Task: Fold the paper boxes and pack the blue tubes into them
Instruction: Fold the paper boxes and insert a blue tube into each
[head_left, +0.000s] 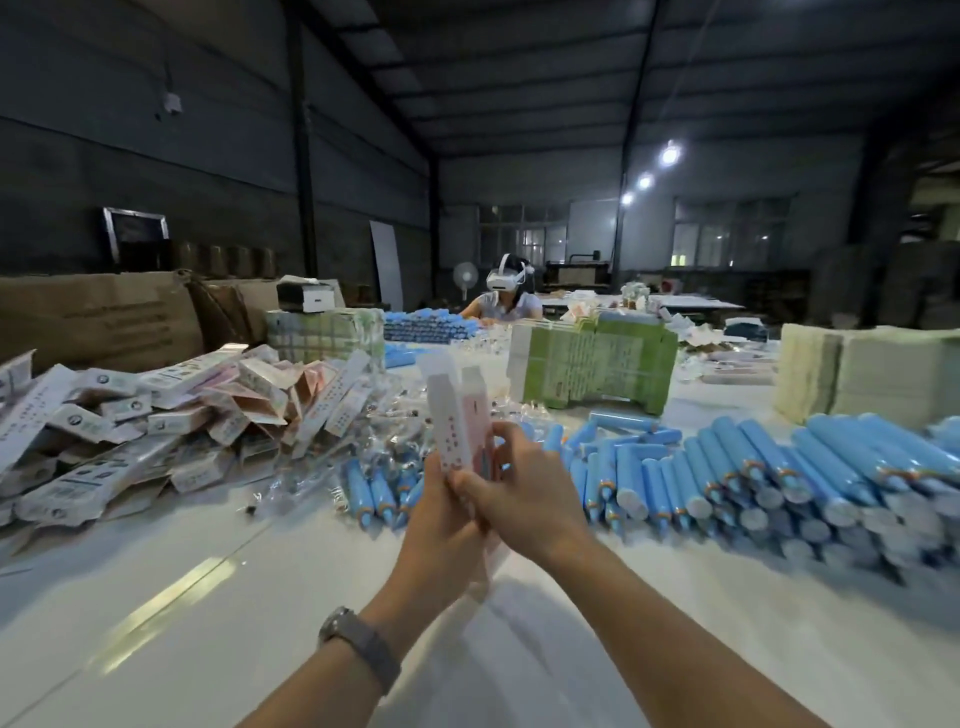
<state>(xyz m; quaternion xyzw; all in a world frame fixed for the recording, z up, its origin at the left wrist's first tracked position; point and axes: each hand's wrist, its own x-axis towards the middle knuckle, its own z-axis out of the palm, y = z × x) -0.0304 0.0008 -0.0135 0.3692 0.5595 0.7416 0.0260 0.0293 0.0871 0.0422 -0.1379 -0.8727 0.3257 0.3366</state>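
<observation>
Head view, paper box: a pink-and-white paper box (457, 415) stands upright in the air over the bench (519, 649), its top flaps open, near the middle of the frame.
Left hand: the left hand (441, 525) has its grip closed round the lower end of the paper box from below; a grey watch (363, 647) sits on that wrist.
Right hand: the right hand (524, 488) pinches the box's right edge, fingers curled against it, touching the left hand.
Blue tubes: a big heap of blue tubes (753, 467) lies on the bench to the right, caps toward the camera; a smaller bunch lies just left of the hands.
Finished boxes: a loose pile of white boxes (130, 431) lies at the left.
Flat stock: green bundles (592, 371) and a pale stack (872, 374) stand behind the tubes.
Far side: a person wearing a headset (506, 296) sits across the bench.
</observation>
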